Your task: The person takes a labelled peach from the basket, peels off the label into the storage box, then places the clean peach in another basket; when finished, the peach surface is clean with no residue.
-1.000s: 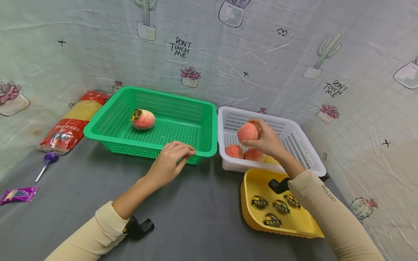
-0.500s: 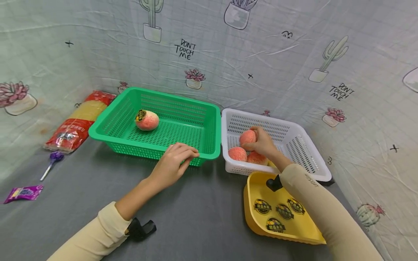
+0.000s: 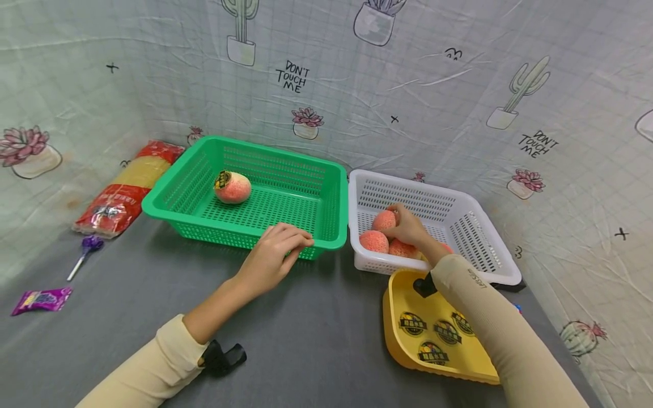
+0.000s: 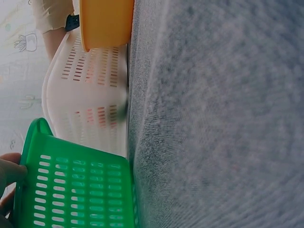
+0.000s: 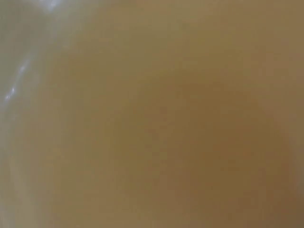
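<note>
**A:** Where is the right hand?

**B:** Right of centre in the head view, inside the white basket. Its fingers are curled round a pink peach, which sits low in the basket against two more peaches at the basket's near left corner.

**A:** Does the right wrist view help?

**B:** No, it is only a blurred tan field; nothing can be told from it.

**A:** And the left hand?

**B:** In the middle of the frame, resting on the near rim of the green basket, fingers loosely bent over the edge and holding nothing. The left wrist view shows fingertips at the lower left against that green rim.

**A:** What lies in the green basket?

**B:** One peach with a dark round sticker, at the far left of its floor, well apart from the left hand.

**A:** Anything else on the bench?

**B:** A yellow tray at the lower right, just in front of the white basket, with round stickers lying in it. At the far left, a red and yellow packet, a purple lollipop and a purple wrapper nearer the lower left corner.
</note>
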### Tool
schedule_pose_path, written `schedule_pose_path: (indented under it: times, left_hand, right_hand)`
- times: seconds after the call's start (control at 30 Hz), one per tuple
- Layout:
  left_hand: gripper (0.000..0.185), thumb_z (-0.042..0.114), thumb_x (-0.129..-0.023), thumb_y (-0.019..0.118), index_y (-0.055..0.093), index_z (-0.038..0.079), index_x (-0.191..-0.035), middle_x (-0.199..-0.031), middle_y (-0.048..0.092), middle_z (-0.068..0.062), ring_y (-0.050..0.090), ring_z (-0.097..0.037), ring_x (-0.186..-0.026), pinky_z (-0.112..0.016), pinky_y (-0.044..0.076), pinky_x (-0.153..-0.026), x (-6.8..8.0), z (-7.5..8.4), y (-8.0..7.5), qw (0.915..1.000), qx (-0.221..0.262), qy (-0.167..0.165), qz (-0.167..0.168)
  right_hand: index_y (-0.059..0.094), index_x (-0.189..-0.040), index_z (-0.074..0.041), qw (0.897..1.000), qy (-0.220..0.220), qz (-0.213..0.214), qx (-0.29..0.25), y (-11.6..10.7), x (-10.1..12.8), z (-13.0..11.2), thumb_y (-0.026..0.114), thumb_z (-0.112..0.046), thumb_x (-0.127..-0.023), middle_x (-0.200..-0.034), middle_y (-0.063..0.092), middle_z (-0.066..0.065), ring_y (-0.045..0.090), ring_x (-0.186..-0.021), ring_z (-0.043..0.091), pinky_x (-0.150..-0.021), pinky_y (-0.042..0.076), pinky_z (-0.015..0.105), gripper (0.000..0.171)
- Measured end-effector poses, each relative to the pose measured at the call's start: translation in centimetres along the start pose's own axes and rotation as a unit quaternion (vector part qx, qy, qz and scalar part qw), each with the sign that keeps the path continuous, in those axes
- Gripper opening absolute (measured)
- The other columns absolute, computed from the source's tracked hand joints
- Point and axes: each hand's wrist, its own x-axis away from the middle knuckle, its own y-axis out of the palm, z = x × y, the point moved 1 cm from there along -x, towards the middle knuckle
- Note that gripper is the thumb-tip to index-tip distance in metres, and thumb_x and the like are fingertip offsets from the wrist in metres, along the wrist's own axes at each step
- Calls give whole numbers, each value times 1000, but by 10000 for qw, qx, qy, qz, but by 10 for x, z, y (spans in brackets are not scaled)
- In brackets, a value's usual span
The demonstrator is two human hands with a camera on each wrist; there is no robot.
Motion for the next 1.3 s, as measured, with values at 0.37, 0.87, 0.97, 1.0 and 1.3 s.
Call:
schedule_pose_path:
  times: [0.37,0.87,0.97,1.0,1.3]
  left_hand:
    - [23,-9,-79,71,72,4,-98,-101,67,-5,57,-22,-97,-40,44,-88,-2,-1,-4,9999,88,33,-107]
    - [17,-4,-85,66,68,-1,-102,-104,66,-15,55,-32,-101,-48,41,-87,-10,-41,-79,9911,-436,-1241,207]
    - [15,-3,-87,63,68,-4,-101,-106,64,-20,52,-37,-103,-53,38,-88,-7,-54,-108,9792,-695,-1815,582]
    - [15,-3,-88,62,68,-5,-101,-107,64,-22,51,-39,-104,-55,37,-89,-5,-59,-116,9742,-778,-2013,667]
    - [37,4,-89,57,52,-15,-120,-126,41,-39,31,-56,-120,-63,19,-101,23,-94,-154,9221,-1241,-3655,-271]
  right_hand:
    - [12,-148,0,9992,-82,-395,84,-13,11,-5,64,-28,-92,-146,25,29,30,-130,42,-105,25,56,82]
    - [24,-146,-1,9819,-1523,220,1106,-24,50,-99,68,-27,-88,-150,10,27,11,-136,42,-105,21,59,77]
    - [27,-144,-1,9725,-1985,450,1131,-5,54,-118,68,-24,-88,-149,12,27,11,-137,43,-105,20,59,73]
    - [28,-144,-1,9695,-2114,527,1126,2,54,-124,69,-23,-88,-148,14,27,12,-136,43,-105,20,58,72]
    - [33,-142,-7,9569,-2698,530,939,67,43,-177,69,-19,-88,-148,20,21,17,-137,34,-103,31,49,67]
